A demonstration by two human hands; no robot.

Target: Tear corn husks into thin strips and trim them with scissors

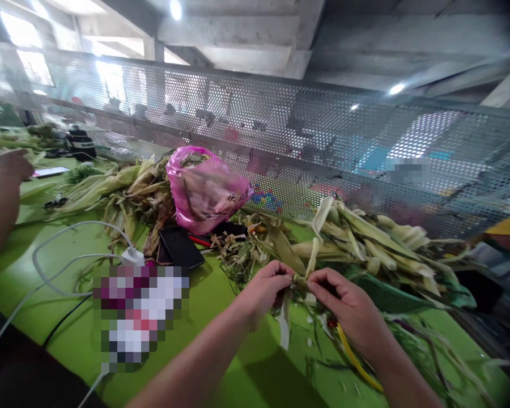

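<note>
Between my two hands is a braid of pale corn husk (311,259), its upper end pointing away from me. My left hand (268,288) pinches its near end between thumb and fingers. From the other side my right hand (340,292) grips the same piece, fingertips close to the left ones. A loose husk strip (284,323) hangs below the left fingers. Under my right wrist lies a tool with a yellow handle (355,362), its other end partly hidden. Husk scraps are scattered on the green table (221,351) around the hands.
Husk heaps lie at right (378,243) and left (131,181). A pink plastic bag (204,192) and a black phone (182,248) sit behind. A charger (132,256) with white cables lies left. A perforated metal screen (280,124) borders the table. Another person's arm (2,192) reaches in at left.
</note>
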